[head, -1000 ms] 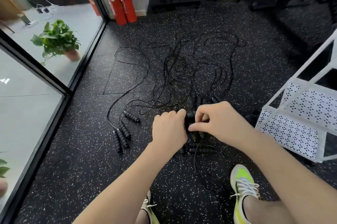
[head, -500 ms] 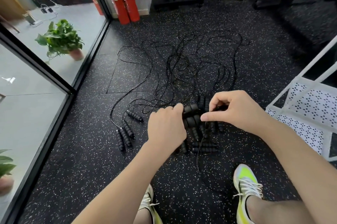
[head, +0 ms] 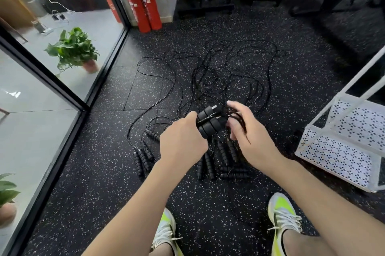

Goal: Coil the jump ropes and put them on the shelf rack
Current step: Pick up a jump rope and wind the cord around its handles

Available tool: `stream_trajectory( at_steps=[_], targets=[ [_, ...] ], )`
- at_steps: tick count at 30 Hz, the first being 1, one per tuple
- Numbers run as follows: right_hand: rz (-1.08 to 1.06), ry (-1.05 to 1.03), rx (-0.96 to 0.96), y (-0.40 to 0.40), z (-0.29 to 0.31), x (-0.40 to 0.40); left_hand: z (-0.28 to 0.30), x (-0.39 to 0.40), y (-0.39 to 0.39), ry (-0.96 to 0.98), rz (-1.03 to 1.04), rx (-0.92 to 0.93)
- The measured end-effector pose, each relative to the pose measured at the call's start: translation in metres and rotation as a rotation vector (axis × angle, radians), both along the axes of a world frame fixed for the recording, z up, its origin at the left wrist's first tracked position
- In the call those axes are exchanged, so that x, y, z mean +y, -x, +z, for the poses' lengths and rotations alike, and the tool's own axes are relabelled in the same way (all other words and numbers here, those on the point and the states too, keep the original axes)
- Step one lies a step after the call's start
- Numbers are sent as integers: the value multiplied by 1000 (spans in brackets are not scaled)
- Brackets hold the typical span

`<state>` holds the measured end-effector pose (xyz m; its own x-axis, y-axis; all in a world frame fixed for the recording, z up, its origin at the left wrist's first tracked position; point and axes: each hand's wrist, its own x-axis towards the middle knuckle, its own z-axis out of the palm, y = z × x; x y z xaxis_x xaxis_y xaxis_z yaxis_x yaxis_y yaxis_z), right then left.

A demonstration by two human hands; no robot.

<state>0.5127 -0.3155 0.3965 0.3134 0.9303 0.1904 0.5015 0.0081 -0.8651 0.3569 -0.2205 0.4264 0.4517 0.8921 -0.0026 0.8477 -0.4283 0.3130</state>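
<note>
Several black jump ropes (head: 225, 76) lie tangled on the speckled rubber floor, with their ribbed foam handles (head: 225, 159) scattered near my feet. My left hand (head: 183, 143) grips a pair of black foam handles (head: 208, 122) held together above the floor. Thin black cord runs from them to my right hand (head: 248, 130), whose fingers are looped through several strands of it. The white perforated shelf rack (head: 341, 151) stands on the floor to my right.
A glass wall with a black frame (head: 62, 89) runs along the left, a potted plant (head: 73, 51) behind it. Two red fire extinguishers (head: 143, 5) stand in the far corner. Black gym equipment bases (head: 229, 3) sit at the back. My shoes (head: 283, 220) are at the bottom.
Both hands have risen off the floor with the pair of handles. My right hand moved from pinching at the handles to holding loops of cord to their right.
</note>
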Motion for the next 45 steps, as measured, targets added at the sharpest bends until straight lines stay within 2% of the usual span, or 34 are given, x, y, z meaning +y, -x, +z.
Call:
stream_trajectory(
  at_steps=[3, 6, 10, 14, 16, 20, 23, 26, 28, 36, 42, 45],
  targets=[
    [-59, -257, -151, -4, -4, 3, 5, -2, 1, -27, -19, 13],
    [-114, -287, -208, -8, -13, 6, 7, -4, 1, -68, -52, 29],
    [-128, -88, -166, -1, -18, 7, 5, -2, 0, -68, -56, 50],
    [-45, 312, -110, 21, -23, 9, 2, -4, -7, -39, -34, 16],
    [23, 475, -169, 35, -27, 12, 0, -4, -10, -9, -9, -15],
    [135, 552, -375, 56, -10, 12, -8, 0, -14, -2, 25, -14],
    [145, 580, -541, 58, 9, 6, -20, 8, -12, -137, -8, 23],
    [162, 502, -759, 53, 26, 4, -32, 11, -6, -194, -52, 95],
    [164, 427, -810, 47, 33, 5, -39, 9, -3, -199, -102, 143],
    [200, 239, -574, 8, 40, 12, -44, 4, 8, -268, -248, 194],
    [237, 140, -240, -29, 22, 17, -51, 6, 18, -353, -380, 141],
    [219, 133, -49, -33, 17, 17, -45, 8, 21, -313, -410, 111]
  ],
)
